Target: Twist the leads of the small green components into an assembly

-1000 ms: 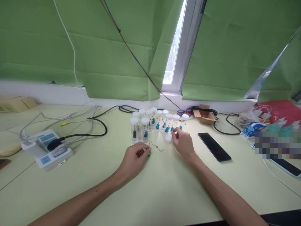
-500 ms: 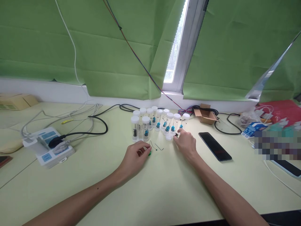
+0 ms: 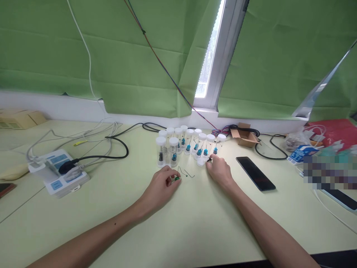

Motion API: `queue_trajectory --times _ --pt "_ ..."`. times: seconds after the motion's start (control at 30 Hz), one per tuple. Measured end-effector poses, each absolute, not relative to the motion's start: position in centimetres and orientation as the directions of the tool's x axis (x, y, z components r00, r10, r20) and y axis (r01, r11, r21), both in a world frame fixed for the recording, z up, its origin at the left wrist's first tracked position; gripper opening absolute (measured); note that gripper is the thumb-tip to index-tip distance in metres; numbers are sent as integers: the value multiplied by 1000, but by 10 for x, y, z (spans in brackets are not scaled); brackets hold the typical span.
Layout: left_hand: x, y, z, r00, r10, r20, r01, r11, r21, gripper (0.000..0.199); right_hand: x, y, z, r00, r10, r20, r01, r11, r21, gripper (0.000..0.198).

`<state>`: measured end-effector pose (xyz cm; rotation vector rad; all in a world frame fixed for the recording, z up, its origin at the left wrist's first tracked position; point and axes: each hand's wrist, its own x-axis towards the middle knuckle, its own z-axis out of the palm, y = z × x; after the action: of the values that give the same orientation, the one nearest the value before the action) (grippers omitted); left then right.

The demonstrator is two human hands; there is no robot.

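My left hand [image 3: 161, 186] pinches a small green part [image 3: 177, 178] between thumb and fingers, just above the table. A thin bent wire [image 3: 182, 171] with a tiny bead at its end rises from it. Beside it lies a thin L-shaped rod [image 3: 189, 173]. The fingers of my right hand [image 3: 219, 171] close on a small black piece [image 3: 209, 159], partly hidden by the fingertips. Past both hands stand several clear tubes [image 3: 161, 152] with white caps, holding blue or black parts with thin stems. A round white cap [image 3: 200, 162] lies near my right fingertips.
A black phone [image 3: 255, 173] lies right of my right hand. Farther back are an open cardboard box [image 3: 244, 139] and dark cables [image 3: 152, 126]. On the left sits a white power strip [image 3: 60, 171] with plugs. A plastic bag [image 3: 295, 142] and a blue-white carton [image 3: 302, 153] stand at right.
The green part in my left fingers has turned slightly and shows more of its top. My right hand has barely shifted, and more of the black piece shows at its fingertips.
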<state>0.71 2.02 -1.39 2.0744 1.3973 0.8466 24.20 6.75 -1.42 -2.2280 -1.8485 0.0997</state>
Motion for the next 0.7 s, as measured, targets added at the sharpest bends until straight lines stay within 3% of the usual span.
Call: queue_trajectory --times 0.33,0.7 --pt "8 16 -15 351 921 170 600 -361 714 26 244 67 -15 184 978 97 946 -149 -289 20" --pt "6 20 -18 392 917 75 435 -256 863 28 242 62 -11 176 982 68 947 -150 -285 16"
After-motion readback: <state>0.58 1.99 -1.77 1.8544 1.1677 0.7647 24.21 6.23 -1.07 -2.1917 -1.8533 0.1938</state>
